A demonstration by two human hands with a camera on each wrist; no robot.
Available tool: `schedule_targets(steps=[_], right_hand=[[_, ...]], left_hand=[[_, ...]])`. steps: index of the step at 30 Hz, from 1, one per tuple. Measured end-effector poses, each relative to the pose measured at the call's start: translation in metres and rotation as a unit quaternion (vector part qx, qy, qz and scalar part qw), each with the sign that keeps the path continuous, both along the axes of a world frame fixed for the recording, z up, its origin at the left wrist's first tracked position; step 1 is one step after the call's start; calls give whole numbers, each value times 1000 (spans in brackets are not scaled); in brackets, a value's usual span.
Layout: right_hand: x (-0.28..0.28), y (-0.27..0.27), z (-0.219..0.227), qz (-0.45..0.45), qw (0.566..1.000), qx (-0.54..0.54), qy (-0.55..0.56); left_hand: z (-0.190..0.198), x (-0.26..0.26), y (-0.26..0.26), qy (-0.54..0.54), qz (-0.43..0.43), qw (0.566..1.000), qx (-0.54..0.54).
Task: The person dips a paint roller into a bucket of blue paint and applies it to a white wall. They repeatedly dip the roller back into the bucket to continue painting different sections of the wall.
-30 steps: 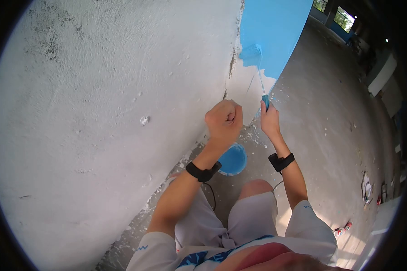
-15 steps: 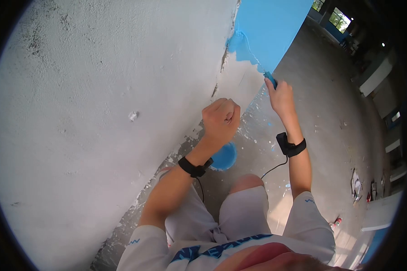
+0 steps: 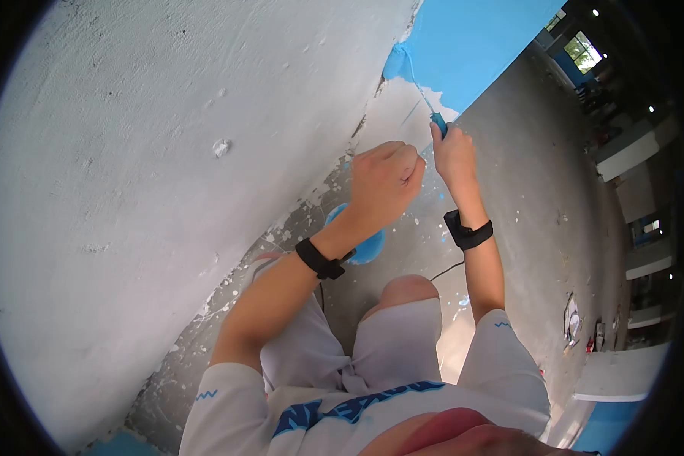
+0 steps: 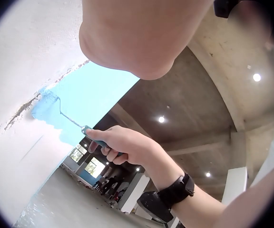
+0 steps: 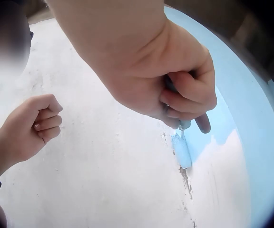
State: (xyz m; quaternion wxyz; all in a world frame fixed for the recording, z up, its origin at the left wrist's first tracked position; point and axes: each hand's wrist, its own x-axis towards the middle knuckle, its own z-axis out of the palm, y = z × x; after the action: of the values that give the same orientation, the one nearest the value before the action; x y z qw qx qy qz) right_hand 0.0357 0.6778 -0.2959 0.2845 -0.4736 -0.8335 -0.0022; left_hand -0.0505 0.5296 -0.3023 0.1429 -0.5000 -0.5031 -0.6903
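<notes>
My right hand (image 3: 455,158) grips the handle of a paint roller (image 4: 46,105), its fingers curled round it. The roller's head lies against the wall's narrow face, at the lower left of the blue paint (image 3: 471,45), beside the cracked corner edge. Below that ragged blue border the face is bare white. My left hand (image 3: 387,181) is held in a fist in front of the wall, lower and to the left of the right hand. In the right wrist view, nothing shows in that fist (image 5: 34,126). A blue bucket (image 3: 368,248) on the floor is partly hidden behind the left forearm.
A broad, rough white wall (image 3: 167,197) fills the left side. Paint flecks spot the grey concrete floor (image 3: 524,197) along its base. My bent knee (image 3: 406,292) is near the bucket. Windows (image 3: 583,52) and pillars stand far off at the right.
The roller has shifted left along the lower border of the blue paint, up to the corner edge. The left hand stays in a fist. The head view has turned a little, and the left forearm covers more of the bucket.
</notes>
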Motion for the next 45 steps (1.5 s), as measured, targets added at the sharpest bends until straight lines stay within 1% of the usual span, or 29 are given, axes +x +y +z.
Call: schedule_targets(steps=[2, 4, 6, 7, 9, 13, 15, 17, 18, 19, 20, 21, 22, 24, 25, 27, 29, 30, 32, 33, 35, 36, 38, 40, 42, 45], right_hand=[[10, 7, -12, 18, 1000, -11, 11], [33, 8, -19, 33, 999, -21, 16], [60, 0, -24, -7, 1000, -12, 10], [73, -3, -25, -8, 1000, -11, 6], [94, -11, -28, -30, 999, -41, 3], [116, -27, -35, -35, 999, -18, -23], [109, -49, -35, -41, 994, -75, 70], [109, -60, -30, -36, 992, -63, 106], [110, -60, -23, -24, 990, -62, 123], [105, -61, -9, -31, 989, -48, 134], [98, -62, 10, -9, 985, -52, 166], [92, -59, 25, 16, 978, -56, 198], [88, -50, 36, 16, 977, -44, 207], [78, -28, 63, 55, 959, -27, 275], [72, -22, 83, 59, 958, -16, 279], [62, -21, 126, 116, 905, -100, 396], [55, -11, 163, 163, 879, -114, 434], [51, 0, 176, 164, 877, -110, 437], [42, 22, 196, 234, 830, -97, 498], [37, 27, 203, 234, 829, -94, 500], [30, 33, 211, 275, 781, -174, 532], [30, 43, 207, 288, 773, -216, 522], [24, 59, 182, 237, 806, -191, 507], [15, 52, 148, 174, 823, -180, 510], [11, 41, 104, 123, 838, -167, 505], [15, 55, 13, 63, 876, -98, 468]], left_hand=[[-2, -1, 2, 16, -5, 1000, 19], [-1, 0, 1, 20, 1, 1000, 22], [0, -3, 2, 24, 8, 999, 27], [-1, -3, 3, 13, 2, 1000, 22], [-4, -1, 5, 2, -8, 1000, 17], [-8, 3, 10, -3, -19, 1000, 12], [-8, 0, 11, 17, -24, 999, 19], [-9, 1, 13, -18, -16, 1000, 11], [-9, 0, 14, -8, -27, 999, 25], [-8, -2, 13, -8, -13, 1000, 11], [-9, -4, 11, -9, 2, 1000, -5], [-11, -5, 12, 0, -3, 1000, 5], [-12, -7, 13, -1, 3, 1000, 10], [-12, -8, 14, 0, 10, 1000, 27], [-12, -8, 14, 2, 17, 1000, 23], [-13, -8, 13, 8, 26, 999, 23], [-16, -10, 13, -1, 13, 1000, 25], [-16, -10, 13, 3, 13, 1000, 29], [-16, -10, 14, -15, 14, 1000, 23], [-16, -11, 13, -12, 13, 1000, 25], [-16, -10, 14, -16, 7, 1000, 19], [-16, -9, 14, -18, 4, 1000, 20], [-14, -7, 11, -11, 1, 1000, 13], [-13, -5, 10, -17, -6, 1000, 22], [-10, -5, 8, -17, -6, 999, 29], [-2, 1, 0, -29, -10, 999, 33]])
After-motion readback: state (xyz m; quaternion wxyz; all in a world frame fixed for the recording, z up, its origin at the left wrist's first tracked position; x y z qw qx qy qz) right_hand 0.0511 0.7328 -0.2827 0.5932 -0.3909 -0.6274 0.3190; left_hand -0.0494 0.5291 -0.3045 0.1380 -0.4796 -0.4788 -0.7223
